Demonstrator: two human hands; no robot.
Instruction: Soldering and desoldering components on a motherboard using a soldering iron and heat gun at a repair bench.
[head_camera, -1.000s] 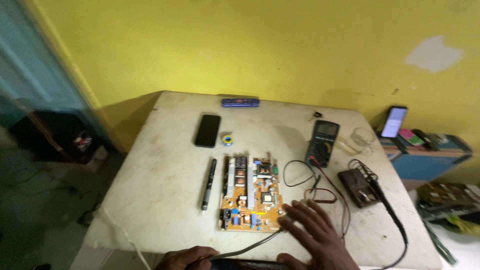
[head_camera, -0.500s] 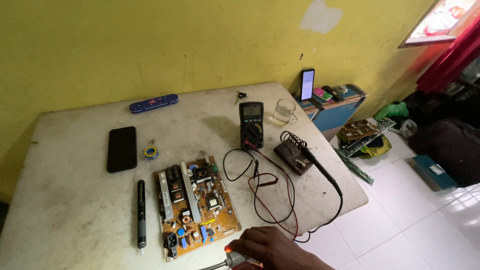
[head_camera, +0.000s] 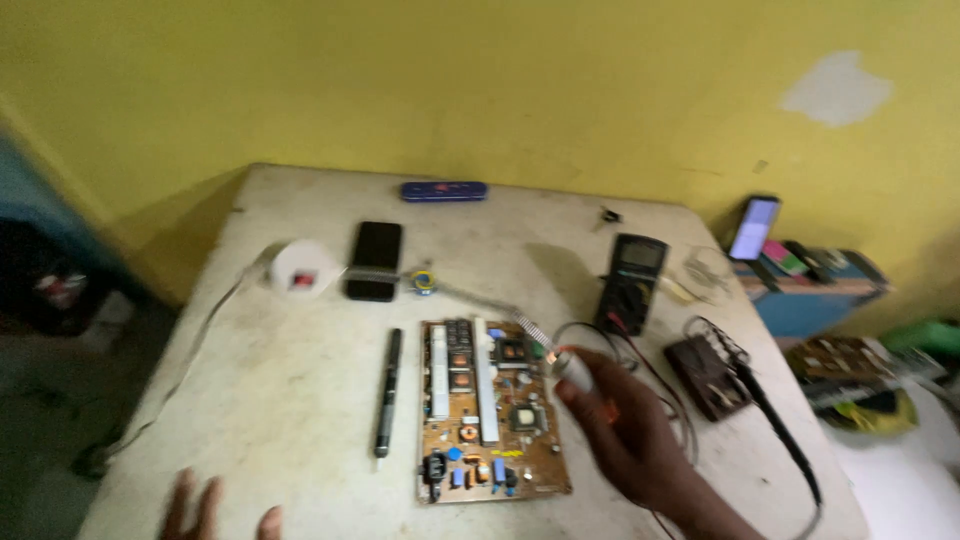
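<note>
The right hand (head_camera: 630, 440) is reaching up from the 5 o'clock side of the table (head_camera: 280, 400), and its fingers are closing around a small whitish tool (head_camera: 572, 368) with a thin metal tip that is pointing toward 10 o'clock; the picture is blurred there, so I cannot tell what kind of tool it is. This tool is hanging just over the right edge of the circuit board (head_camera: 485, 405), which is lying flat near the middle of the table. The left hand (head_camera: 215, 510) is showing only some fingertips at 7 o'clock, spread open and holding nothing, well apart from the board. A dark pen-shaped tool (head_camera: 386, 392) is lying just beside the board at its 9 o'clock side. A black phone (head_camera: 375, 260) and a white round object (head_camera: 300, 268) are sitting toward 11 o'clock. A multimeter (head_camera: 632, 280) is lying at 2 o'clock from the board, with wires (head_camera: 660, 385) running from it past the right hand, and a small brown box (head_camera: 710, 375) is resting at 3 o'clock.
</note>
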